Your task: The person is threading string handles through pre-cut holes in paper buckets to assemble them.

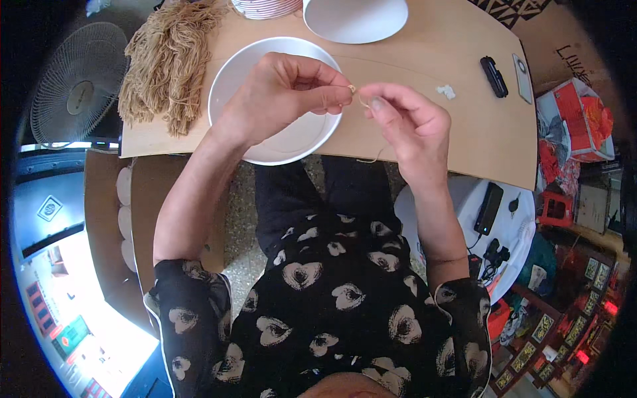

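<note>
Above a white bowl point(225, 63), my left hand point(282, 96) pinches a small tan knotted bit of yarn point(353, 88) between thumb and fingertips. Close by on its right, my right hand point(418, 126) has thumb and forefinger closed on a thin strand of the same colour, which curves between the two hands. A loose yarn end point(375, 158) dangles below, near the table's front edge. The bowl's inside is partly covered by my left hand and forearm. A big bundle of tan yarn point(169, 63) lies to the left of the bowl.
Behind the bowl are another white container point(355, 20) and a stack of striped rims point(265, 6). White scraps point(446, 91), a black case point(494, 76) and a pale handheld device point(522, 78) lie on the table's right. A fan point(79, 96) stands left; a white round surface point(451, 212) holds a black adapter.
</note>
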Motion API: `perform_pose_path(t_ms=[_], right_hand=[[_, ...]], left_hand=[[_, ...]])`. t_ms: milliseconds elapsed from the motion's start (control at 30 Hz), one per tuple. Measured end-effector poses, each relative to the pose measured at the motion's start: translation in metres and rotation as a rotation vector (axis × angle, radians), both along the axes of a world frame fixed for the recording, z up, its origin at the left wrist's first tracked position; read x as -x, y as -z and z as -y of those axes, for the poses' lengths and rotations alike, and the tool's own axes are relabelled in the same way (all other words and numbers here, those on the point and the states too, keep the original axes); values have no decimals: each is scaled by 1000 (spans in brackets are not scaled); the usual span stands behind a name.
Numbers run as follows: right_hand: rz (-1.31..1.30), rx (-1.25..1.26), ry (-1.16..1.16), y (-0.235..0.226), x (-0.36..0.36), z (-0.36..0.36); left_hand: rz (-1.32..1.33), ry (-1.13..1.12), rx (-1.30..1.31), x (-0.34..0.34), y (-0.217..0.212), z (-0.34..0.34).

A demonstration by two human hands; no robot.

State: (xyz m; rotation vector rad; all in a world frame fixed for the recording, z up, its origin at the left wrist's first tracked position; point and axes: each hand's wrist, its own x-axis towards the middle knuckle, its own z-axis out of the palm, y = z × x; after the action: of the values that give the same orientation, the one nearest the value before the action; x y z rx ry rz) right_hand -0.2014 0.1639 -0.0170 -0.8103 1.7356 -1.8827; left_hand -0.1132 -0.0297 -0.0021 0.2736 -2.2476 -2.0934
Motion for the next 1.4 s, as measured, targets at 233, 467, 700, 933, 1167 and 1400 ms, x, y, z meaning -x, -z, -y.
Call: perform_pose_path(t_ms=[233,467,700,933,1167,1400], right_hand=[[130,-5,-30,12,18,9],[160,18,-99,13,10,12],[171,49,-120,13,9,11],[264,142,-106,24,11,8],[553,260,-158,29,10,10],[621,279,-178,32,9,11]], left_hand=[[27,75,-55,0,-1,-1],[19,36,-87,1,-4,-3],[-1,45,-28,0,0,0],[-56,73,-64,-1,1,-1],[-82,107,-143,-1,5,0],[-54,126,-178,-2,4,3]])
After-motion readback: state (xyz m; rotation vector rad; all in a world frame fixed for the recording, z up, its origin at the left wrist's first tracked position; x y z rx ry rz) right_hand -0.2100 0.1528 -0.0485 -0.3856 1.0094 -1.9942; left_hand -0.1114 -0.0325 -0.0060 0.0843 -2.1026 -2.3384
